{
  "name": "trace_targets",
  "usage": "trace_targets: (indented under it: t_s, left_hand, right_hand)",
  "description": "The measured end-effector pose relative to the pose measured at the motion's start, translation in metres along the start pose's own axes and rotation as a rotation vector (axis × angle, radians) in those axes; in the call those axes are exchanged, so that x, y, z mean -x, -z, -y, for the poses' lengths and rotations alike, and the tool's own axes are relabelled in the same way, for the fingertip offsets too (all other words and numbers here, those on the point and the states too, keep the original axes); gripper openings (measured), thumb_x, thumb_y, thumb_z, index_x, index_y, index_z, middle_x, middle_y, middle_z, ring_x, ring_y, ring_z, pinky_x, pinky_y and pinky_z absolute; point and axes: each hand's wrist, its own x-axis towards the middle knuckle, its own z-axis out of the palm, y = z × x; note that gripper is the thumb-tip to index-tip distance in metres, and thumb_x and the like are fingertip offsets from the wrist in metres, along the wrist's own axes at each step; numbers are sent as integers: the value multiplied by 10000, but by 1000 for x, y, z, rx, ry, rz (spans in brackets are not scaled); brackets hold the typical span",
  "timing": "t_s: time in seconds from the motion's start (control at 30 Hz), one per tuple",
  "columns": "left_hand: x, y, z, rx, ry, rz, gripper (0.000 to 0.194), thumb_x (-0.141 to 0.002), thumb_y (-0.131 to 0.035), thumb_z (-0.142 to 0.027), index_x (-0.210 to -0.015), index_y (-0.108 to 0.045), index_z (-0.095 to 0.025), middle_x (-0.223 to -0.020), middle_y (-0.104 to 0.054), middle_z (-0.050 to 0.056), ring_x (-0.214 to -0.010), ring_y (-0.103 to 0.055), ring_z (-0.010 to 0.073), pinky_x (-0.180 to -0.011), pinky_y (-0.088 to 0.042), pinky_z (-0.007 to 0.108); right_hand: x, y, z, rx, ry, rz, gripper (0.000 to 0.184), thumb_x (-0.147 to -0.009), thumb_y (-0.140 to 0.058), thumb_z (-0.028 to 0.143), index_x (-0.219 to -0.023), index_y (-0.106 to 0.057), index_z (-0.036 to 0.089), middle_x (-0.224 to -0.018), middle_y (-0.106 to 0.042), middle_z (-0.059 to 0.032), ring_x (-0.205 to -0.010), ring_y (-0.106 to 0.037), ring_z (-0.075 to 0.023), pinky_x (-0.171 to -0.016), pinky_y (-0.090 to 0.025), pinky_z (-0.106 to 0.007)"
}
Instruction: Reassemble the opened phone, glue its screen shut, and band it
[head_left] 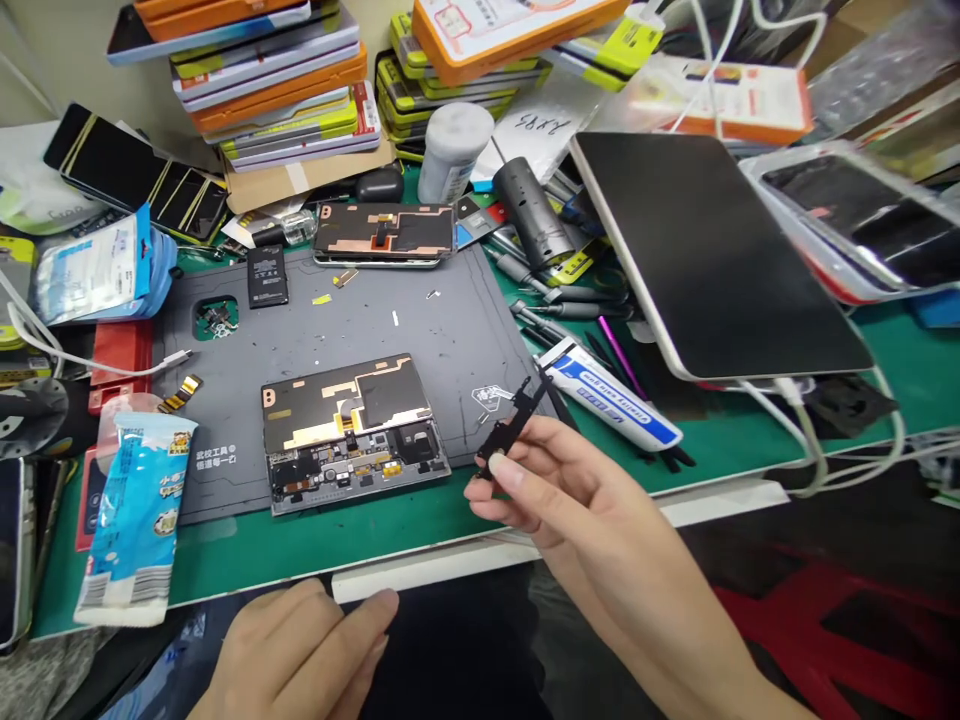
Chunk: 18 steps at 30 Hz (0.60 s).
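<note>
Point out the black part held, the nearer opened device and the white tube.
Black part (512, 424), head view: its middle.
Nearer opened device (358, 438), head view: middle, by circuitry.
White tube (613, 396), head view: printed side.

One head-worn camera looks forward and down at the green bench (255, 545), close above.

- Looks like a phone-repair workshop
- Shows in an opened phone (390, 400) on a grey work mat (442, 345)
- Also in tools (589, 294) at right, stacked boxes (277, 95) at far left
</note>
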Motion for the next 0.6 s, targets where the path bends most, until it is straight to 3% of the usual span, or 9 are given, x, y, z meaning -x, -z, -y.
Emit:
trace_targets:
  t_s: [0.2, 0.33, 0.47, 0.6]
  left_hand:
    - [3, 2, 4, 31, 21, 1, 236, -1107, -549, -73, -1260, -725, -110, -703, -608, -21, -628, -575, 133, -652, -506, 272]
    - [3, 4, 5, -24, 77, -30, 222, -1118, -552, -93, -1248, -726, -136, -719, -627, -17, -644, -582, 133, -640, -478, 275]
    - [-1, 6, 8, -70, 108, -85, 212, -1118, -556, -92, -1230, -727, -151, -725, -628, -25, -650, -611, 122, -636, -474, 262]
    - [-2, 7, 12, -72, 146, -93, 203, -1104, -577, -93, -1219, -732, -155, -728, -616, -33, -632, -589, 114, -621, -474, 249]
  right_hand:
    - [-1, 11, -15, 28, -31, 2, 570, -740, -995, 585, -1103, -694, 265, -919, -752, -13, -778, -808, -223, -756, -732, -344]
    - [-4, 17, -23, 132, 15, 2, 526, -758, -987, 579, -1127, -752, 287, -924, -782, -18, -777, -799, -201, -746, -720, -293]
    - [-3, 17, -18, 257, 53, 13, 488, -765, -970, 599, -1135, -840, 310, -999, -825, -50, -869, -816, -234, -768, -724, -296]
    - [-3, 17, -4, 528, 190, 107, 354, -909, -828, 623, -1142, -877, 362, -1151, -852, -55, -1059, -825, -306, -839, -733, -367]
